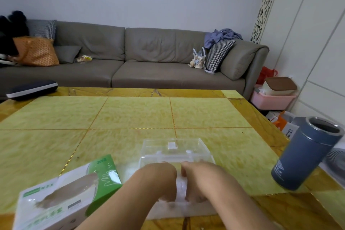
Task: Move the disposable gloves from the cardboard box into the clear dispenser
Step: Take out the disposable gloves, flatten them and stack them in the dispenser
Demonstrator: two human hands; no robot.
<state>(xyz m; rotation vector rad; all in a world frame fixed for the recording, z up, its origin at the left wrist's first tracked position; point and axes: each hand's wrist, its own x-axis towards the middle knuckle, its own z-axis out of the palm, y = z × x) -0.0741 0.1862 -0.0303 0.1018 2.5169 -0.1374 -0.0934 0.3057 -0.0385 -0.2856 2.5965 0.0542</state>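
Low in the centre of the frame, my left hand [158,179] and right hand [197,181] each clench a grip on the translucent gloves [180,186], just before the clear dispenser [175,150] on the counter [130,114]. The cardboard box [63,194] lies lower left, a blue flask [306,155] right.

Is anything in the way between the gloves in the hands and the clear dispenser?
Nothing visible is. Both hands, left and right, hold the translucent gloves right in front of the clear dispenser. The cardboard box lies off to the left, the blue cup to the right.
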